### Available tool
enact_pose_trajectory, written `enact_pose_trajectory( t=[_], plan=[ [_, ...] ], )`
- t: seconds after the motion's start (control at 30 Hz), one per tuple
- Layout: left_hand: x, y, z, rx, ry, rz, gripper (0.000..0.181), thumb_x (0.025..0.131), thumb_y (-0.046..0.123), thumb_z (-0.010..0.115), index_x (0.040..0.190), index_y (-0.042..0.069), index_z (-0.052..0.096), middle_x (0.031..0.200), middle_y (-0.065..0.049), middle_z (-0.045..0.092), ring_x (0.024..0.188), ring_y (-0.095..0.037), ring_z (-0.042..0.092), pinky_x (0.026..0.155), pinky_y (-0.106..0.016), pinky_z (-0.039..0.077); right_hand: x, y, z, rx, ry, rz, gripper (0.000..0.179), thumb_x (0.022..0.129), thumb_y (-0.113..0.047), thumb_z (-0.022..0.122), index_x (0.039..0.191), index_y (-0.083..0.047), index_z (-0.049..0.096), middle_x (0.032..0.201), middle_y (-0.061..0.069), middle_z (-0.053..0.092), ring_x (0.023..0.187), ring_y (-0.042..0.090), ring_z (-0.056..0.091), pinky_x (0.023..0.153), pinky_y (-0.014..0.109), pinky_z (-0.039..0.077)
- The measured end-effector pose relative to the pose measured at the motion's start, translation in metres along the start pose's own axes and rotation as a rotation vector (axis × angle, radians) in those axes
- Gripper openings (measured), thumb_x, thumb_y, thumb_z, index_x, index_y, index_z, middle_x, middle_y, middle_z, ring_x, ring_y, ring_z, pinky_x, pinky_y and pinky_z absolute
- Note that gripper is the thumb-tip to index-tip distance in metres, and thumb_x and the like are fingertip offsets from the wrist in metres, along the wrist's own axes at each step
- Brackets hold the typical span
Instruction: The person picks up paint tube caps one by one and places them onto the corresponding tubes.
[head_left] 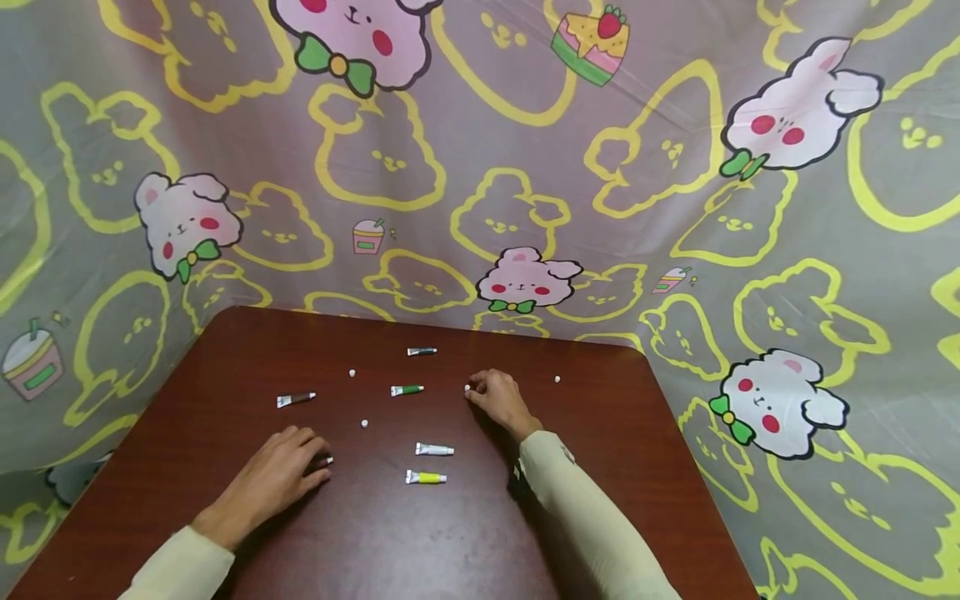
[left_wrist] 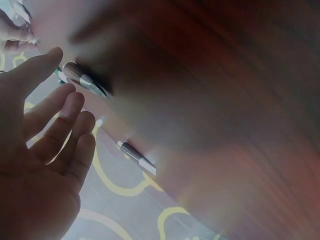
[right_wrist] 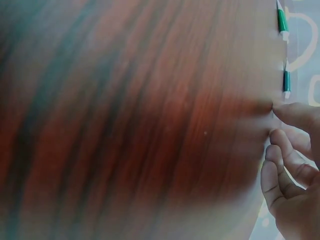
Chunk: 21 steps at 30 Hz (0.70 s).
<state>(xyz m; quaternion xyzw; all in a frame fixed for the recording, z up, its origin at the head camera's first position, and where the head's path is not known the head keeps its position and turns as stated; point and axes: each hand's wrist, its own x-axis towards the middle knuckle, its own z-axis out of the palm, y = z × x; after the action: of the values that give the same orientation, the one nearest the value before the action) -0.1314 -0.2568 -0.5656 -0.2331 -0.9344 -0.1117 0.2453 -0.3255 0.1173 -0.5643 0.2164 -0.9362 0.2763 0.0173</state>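
In the head view my left hand (head_left: 273, 475) rests low at the table's left, thumb and fingers spread apart. A small white cap (head_left: 328, 460) shows right beside its fingertips. The left wrist view shows the left hand's fingers (left_wrist: 72, 102) extended and loosely bent, none curled round a thing. My right hand (head_left: 501, 400) reaches farther across, pinching another white cap (head_left: 467, 388) at its fingertips. Left of it lie a green paint tube (head_left: 408, 390) and a dark teal tube (head_left: 422, 352). A white tube (head_left: 435, 450) and a yellow tube (head_left: 426, 477) lie between the hands.
A brown tube (head_left: 296, 400) lies beyond the left hand. Loose white caps lie at the back left (head_left: 352, 373), nearer the middle (head_left: 364, 423) and at the right (head_left: 557, 379). Patterned cloth (head_left: 517, 192) hangs around the brown table (head_left: 360, 533).
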Motion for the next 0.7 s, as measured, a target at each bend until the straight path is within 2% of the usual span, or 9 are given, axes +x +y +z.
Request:
enact_pose_trajectory(
  t=[0.23, 0.53, 0.7],
  plan=[
    [-0.0045, -0.0013, -0.0024, 0.012, -0.002, -0.014, 0.031, 0.074, 0.024, 0.098, 0.092, 0.018, 0.074, 0.088, 0.005, 0.067, 0.082, -0.021, 0.06, 0.075, -0.043, 0.05, 0.002, -0.0004, 0.0016, -0.031, 0.005, -0.012, 0.018, 0.1, -0.019, 0.08, 0.112, -0.006, 0.081, 0.098, 0.008, 0.078, 0.093, 0.023, 0.075, 0.086, 0.042, 0.061],
    [-0.0072, -0.0009, -0.0057, 0.04, -0.062, -0.04, 0.028, 0.079, 0.024, 0.096, 0.092, 0.016, 0.072, 0.087, 0.003, 0.067, 0.082, -0.021, 0.059, 0.075, -0.042, 0.05, 0.0019, -0.0004, 0.0046, -0.04, 0.038, -0.029, 0.007, 0.1, -0.016, 0.079, 0.103, -0.01, 0.08, 0.095, 0.006, 0.078, 0.093, 0.024, 0.075, 0.087, 0.044, 0.061],
    [-0.0084, -0.0017, -0.0052, 0.044, -0.045, -0.023, 0.028, 0.078, 0.023, 0.096, 0.09, 0.016, 0.071, 0.084, 0.004, 0.065, 0.079, -0.02, 0.057, 0.073, -0.041, 0.049, 0.0009, 0.0003, 0.0063, -0.053, 0.049, -0.047, 0.005, 0.1, -0.014, 0.078, 0.101, -0.01, 0.079, 0.095, 0.006, 0.076, 0.093, 0.024, 0.074, 0.087, 0.043, 0.06]
  ],
)
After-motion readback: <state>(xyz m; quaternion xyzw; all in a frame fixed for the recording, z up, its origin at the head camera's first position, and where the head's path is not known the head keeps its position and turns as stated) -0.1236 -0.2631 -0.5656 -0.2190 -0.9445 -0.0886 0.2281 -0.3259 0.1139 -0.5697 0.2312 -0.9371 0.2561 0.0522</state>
